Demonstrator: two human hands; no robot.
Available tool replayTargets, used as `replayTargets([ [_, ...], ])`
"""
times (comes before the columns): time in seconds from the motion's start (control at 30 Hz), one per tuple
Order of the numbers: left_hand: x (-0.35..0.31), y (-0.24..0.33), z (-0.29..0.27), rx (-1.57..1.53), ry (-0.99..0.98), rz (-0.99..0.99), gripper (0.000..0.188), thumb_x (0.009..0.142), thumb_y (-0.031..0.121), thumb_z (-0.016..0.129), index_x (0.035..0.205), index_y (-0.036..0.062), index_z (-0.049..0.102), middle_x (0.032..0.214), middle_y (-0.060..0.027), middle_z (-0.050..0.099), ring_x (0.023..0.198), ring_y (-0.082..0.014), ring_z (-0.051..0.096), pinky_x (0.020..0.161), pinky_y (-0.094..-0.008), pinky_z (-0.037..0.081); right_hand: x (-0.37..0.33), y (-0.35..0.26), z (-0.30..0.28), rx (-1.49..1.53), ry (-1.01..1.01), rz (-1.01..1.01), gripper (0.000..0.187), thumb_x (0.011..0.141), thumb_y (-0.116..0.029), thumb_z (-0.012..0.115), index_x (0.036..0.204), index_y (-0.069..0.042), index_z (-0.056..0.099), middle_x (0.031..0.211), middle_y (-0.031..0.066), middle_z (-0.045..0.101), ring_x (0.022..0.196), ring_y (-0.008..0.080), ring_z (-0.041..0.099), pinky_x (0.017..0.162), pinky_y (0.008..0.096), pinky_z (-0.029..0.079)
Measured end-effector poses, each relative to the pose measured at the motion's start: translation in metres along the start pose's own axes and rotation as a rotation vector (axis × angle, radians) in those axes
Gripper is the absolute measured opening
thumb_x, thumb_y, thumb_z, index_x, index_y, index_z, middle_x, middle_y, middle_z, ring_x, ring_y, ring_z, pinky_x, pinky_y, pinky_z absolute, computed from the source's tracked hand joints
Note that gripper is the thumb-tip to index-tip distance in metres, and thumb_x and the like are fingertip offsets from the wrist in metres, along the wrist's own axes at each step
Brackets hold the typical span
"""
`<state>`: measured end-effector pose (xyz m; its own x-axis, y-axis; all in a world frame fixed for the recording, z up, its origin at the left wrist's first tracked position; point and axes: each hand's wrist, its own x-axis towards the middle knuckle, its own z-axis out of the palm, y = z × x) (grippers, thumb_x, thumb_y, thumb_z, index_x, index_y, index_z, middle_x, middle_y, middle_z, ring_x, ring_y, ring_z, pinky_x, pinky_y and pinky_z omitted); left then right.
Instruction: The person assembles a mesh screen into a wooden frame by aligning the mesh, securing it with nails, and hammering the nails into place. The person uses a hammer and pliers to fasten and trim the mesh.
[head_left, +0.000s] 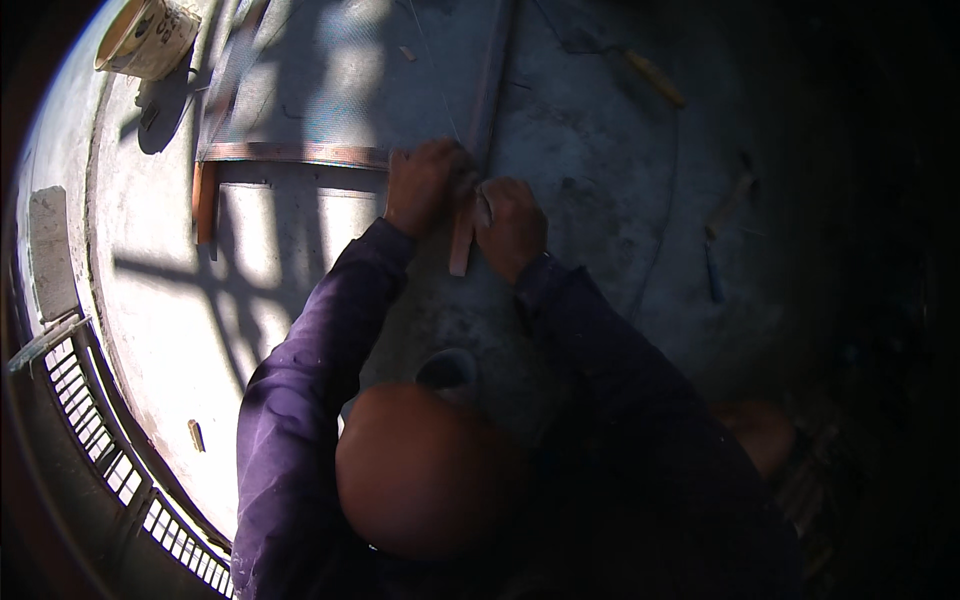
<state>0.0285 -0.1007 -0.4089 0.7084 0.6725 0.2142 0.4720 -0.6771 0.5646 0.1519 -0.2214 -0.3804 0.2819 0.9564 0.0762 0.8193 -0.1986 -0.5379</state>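
Observation:
A wooden frame [288,152] with fine wire mesh [330,110] over it lies on the floor ahead of me. At its near right corner both hands are close together. My left hand [428,182] is closed there, its fingers bent over the end of the near rail. Just to its right, my right hand [510,222] is closed beside the frame's right leg [461,245]. A thin pale line [437,75] runs from the far side down to my fingers. What the fingertips pinch is too dark and small to make out.
A pale bucket [165,45] stands at the far left. Right of the frame lie a yellow-handled tool [655,80], a tool with a blue handle [714,275] and a wooden-handled tool [730,205]. A dark round container [447,370] is by my knee; a slatted grate [90,410] edges the left.

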Motion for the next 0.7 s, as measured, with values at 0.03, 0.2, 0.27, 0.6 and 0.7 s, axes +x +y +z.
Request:
replayTargets([
  [0.03, 0.000, 0.002, 0.000, 0.009, -0.029, -0.002, 0.016, 0.085, 0.024, 0.072, 0.100, 0.0185, 0.071, 0.107, 0.0037, 0.066, 0.103, -0.0190, 0.064, 0.081, -0.0447, 0.042, 0.001, 0.001, 0.001, 0.001, 0.038, -0.050, 0.016, 0.084, -0.006, 0.070, 0.099, -0.002, 0.068, 0.097, 0.0127, 0.067, 0.097, 0.0333, 0.063, 0.081, 0.0450, 0.053],
  [0.2, -0.001, 0.015, -0.005, 0.092, -0.087, 0.001, 0.021, 0.081, 0.018, 0.071, 0.102, 0.0157, 0.070, 0.110, 0.0020, 0.064, 0.101, -0.0210, 0.063, 0.078, -0.0458, 0.045, 0.010, 0.006, -0.002, -0.148, -0.033, -0.213, 0.011, 0.080, -0.007, 0.070, 0.084, -0.007, 0.059, 0.083, 0.0113, 0.060, 0.085, 0.0304, 0.062, 0.071, 0.0431, 0.053],
  [0.27, 0.000, 0.018, -0.008, 0.129, -0.143, -0.010, 0.020, 0.081, 0.017, 0.071, 0.101, 0.0146, 0.069, 0.109, 0.0014, 0.064, 0.103, -0.0220, 0.063, 0.076, -0.0462, 0.046, 0.013, 0.008, -0.007, -0.186, -0.058, -0.259, 0.009, 0.081, -0.008, 0.067, 0.083, -0.008, 0.058, 0.083, 0.0114, 0.060, 0.084, 0.0298, 0.062, 0.069, 0.0420, 0.053],
  [0.6, -0.002, -0.006, -0.006, 0.104, -0.130, 0.093, 0.018, 0.085, 0.022, 0.071, 0.102, 0.0151, 0.072, 0.109, -0.0013, 0.068, 0.105, -0.0245, 0.066, 0.081, -0.0429, 0.052, 0.015, 0.012, -0.030, -0.147, -0.109, -0.306, 0.005, 0.085, -0.009, 0.063, 0.089, -0.007, 0.061, 0.088, 0.0092, 0.061, 0.094, 0.0299, 0.062, 0.071, 0.0418, 0.054],
  [0.7, -0.001, -0.013, -0.001, -0.098, -0.011, 0.091, 0.016, 0.089, 0.023, 0.069, 0.100, 0.0128, 0.074, 0.106, -0.0030, 0.071, 0.097, -0.0245, 0.069, 0.074, -0.0411, 0.052, 0.033, 0.025, -0.040, -0.153, -0.048, -0.357, 0.006, 0.085, -0.010, 0.061, 0.091, -0.009, 0.062, 0.088, 0.0092, 0.060, 0.094, 0.0325, 0.063, 0.069, 0.0434, 0.053],
])
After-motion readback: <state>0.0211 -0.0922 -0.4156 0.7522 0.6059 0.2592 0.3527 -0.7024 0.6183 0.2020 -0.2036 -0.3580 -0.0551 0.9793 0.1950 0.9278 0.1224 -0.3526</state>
